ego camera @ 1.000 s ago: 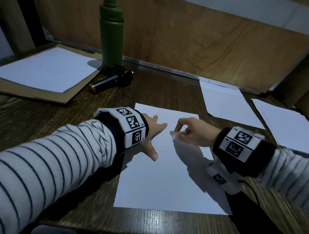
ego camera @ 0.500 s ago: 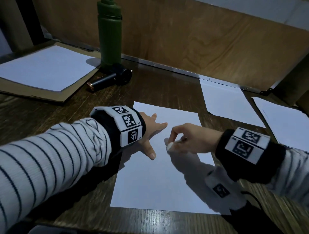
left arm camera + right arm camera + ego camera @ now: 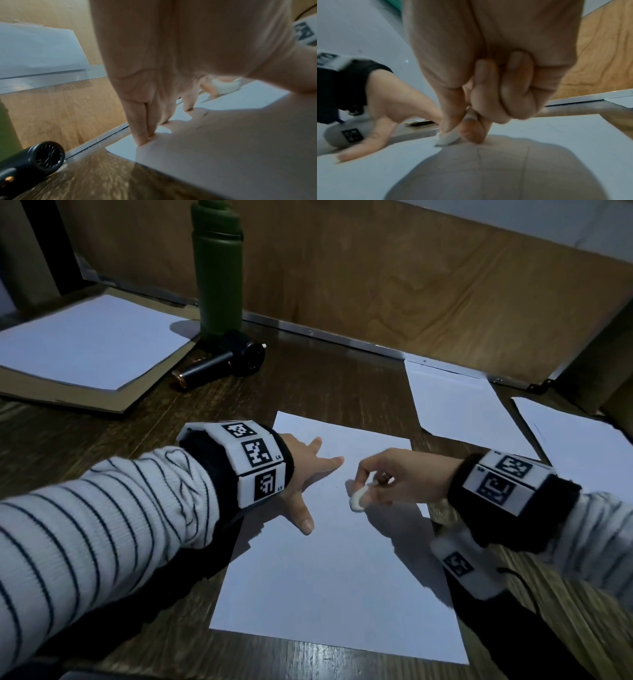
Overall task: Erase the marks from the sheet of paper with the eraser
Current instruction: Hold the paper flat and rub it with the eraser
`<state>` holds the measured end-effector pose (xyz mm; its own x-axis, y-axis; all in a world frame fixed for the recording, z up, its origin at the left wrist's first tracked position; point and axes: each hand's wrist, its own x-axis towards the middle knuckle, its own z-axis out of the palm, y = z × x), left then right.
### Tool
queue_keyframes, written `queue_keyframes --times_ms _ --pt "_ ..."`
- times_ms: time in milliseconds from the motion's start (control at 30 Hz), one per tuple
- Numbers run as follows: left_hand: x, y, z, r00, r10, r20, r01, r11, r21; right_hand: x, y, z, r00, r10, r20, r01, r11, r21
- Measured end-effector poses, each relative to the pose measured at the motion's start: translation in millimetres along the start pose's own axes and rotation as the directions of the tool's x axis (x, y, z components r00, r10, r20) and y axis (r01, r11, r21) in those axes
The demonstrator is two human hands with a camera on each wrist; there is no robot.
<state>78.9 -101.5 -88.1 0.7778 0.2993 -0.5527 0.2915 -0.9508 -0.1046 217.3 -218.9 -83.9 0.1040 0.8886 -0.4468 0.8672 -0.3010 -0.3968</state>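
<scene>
A white sheet of paper (image 3: 329, 577) lies on the dark wooden table in front of me. My left hand (image 3: 308, 474) lies flat on its upper left part with fingers spread, pressing it down; the left wrist view shows the fingertips (image 3: 142, 138) on the paper (image 3: 223, 148) near its far corner. My right hand (image 3: 387, 477) pinches a small white eraser (image 3: 359, 498) between thumb and fingers, its tip on the paper. In the right wrist view the eraser (image 3: 447, 139) touches the sheet (image 3: 556, 135), and faint pencil lines (image 3: 479, 154) run through the shadow below it.
A green bottle (image 3: 216, 268) stands at the back, with a small black handheld fan (image 3: 226, 361) lying before it. A paper stack on cardboard (image 3: 85, 344) sits at the left. Two more loose sheets (image 3: 459, 409) lie at the right. A wooden wall panel borders the table's far side.
My right hand has slid the eraser left and toward me across the sheet. My left hand has stayed pressed flat on the paper.
</scene>
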Motion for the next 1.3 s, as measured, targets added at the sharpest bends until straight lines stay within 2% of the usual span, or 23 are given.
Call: queue_keyframes --times_ms 100,167,233,333,400,467,533,600,667,733,800,867,933,1000,1067,1133,1200,1233,1300 --pt "-0.3 0.7 -0.6 1.0 -0.006 0.001 0.006 1.0 0.003 16.4 -1.8 -5.1 0.987 0.036 -0.156 -0.037 0.999 -0.005" --pt "-0.6 1.3 -1.1 1.0 -0.01 0.004 0.01 1.0 0.004 17.5 -1.4 -4.6 0.979 0.032 -0.203 -0.043 0.998 -0.05" --pt "-0.4 1.3 -0.9 1.0 -0.01 0.001 0.01 1.0 -0.004 9.6 3.2 0.0 0.99 -0.022 -0.137 0.009 0.995 -0.095" --pt "-0.5 0.6 0.3 1.0 -0.009 0.002 0.009 1.0 -0.016 -11.8 3.6 7.1 0.99 -0.129 0.063 0.134 0.988 -0.071" --pt "-0.5 0.0 0.7 1.0 -0.006 0.0 0.006 1.0 -0.008 -12.6 1.5 4.3 0.989 -0.12 0.092 0.125 0.991 -0.048" --pt "-0.1 0.0 0.7 1.0 -0.004 -0.005 0.004 1.0 0.002 2.3 1.2 -1.0 0.997 -0.063 -0.055 0.058 0.994 -0.091" --pt "-0.1 0.8 0.8 1.0 -0.009 -0.002 0.009 1.0 0.006 15.3 -1.6 -4.0 0.975 -0.005 -0.223 -0.031 0.987 -0.16" --pt "-0.4 1.4 0.3 1.0 -0.013 0.001 0.013 1.0 0.007 14.3 -2.2 -0.8 0.964 -0.02 -0.265 -0.024 0.987 -0.16" --pt "-0.4 0.7 0.4 1.0 -0.011 -0.002 0.011 1.0 -0.007 -1.2 0.2 4.9 0.979 -0.068 -0.192 0.043 0.99 -0.132" --pt "-0.2 0.4 0.6 1.0 -0.011 -0.001 0.011 1.0 -0.014 -18.3 1.3 9.4 0.992 -0.116 -0.04 0.112 0.99 -0.081" --pt "0.6 0.1 1.2 1.0 -0.012 0.0 0.012 1.0 -0.008 -22.3 0.5 7.5 0.994 -0.102 0.045 0.104 0.994 -0.043" --pt "1.4 -0.6 1.3 1.0 -0.008 -0.005 0.008 1.0 0.003 -7.8 0.5 0.7 0.998 -0.037 -0.051 0.034 0.997 -0.068" --pt "1.3 -0.3 1.6 1.0 -0.009 -0.003 0.009 1.0 0.008 12.1 -0.3 -4.9 0.979 0.02 -0.2 -0.047 0.99 -0.13" --pt "1.5 0.2 1.5 1.0 -0.011 -0.003 0.011 1.0 0.014 19.0 -0.4 -4.5 0.962 0.028 -0.27 -0.069 0.987 -0.143" --pt "1.7 -0.5 1.4 1.0 -0.006 -0.011 0.006 1.0 0.016 6.9 2.1 2.4 0.981 -0.018 -0.195 0.001 0.996 -0.086" --pt "2.4 -1.3 2.7 1.0 -0.006 -0.011 0.006 1.0 0.009 -13.1 -0.1 10.6 0.996 -0.08 -0.025 0.08 0.997 -0.014" --pt "3.7 -1.0 3.0 1.0 -0.007 -0.003 0.007 1.0 0.018 -21.7 -3.8 12.5 0.993 -0.086 0.075 0.084 0.996 0.032" --pt "4.3 -1.0 3.3 1.0 -0.007 -0.003 0.007 1.0 0.025 -17.9 -5.8 10.0 0.995 -0.074 0.06 0.074 0.997 0.005" --pt "4.6 -2.0 3.9 1.0 0.0 -0.016 0.0 1.0 0.029 -0.3 -11.4 2.6 0.997 -0.046 -0.061 0.042 0.996 -0.077"
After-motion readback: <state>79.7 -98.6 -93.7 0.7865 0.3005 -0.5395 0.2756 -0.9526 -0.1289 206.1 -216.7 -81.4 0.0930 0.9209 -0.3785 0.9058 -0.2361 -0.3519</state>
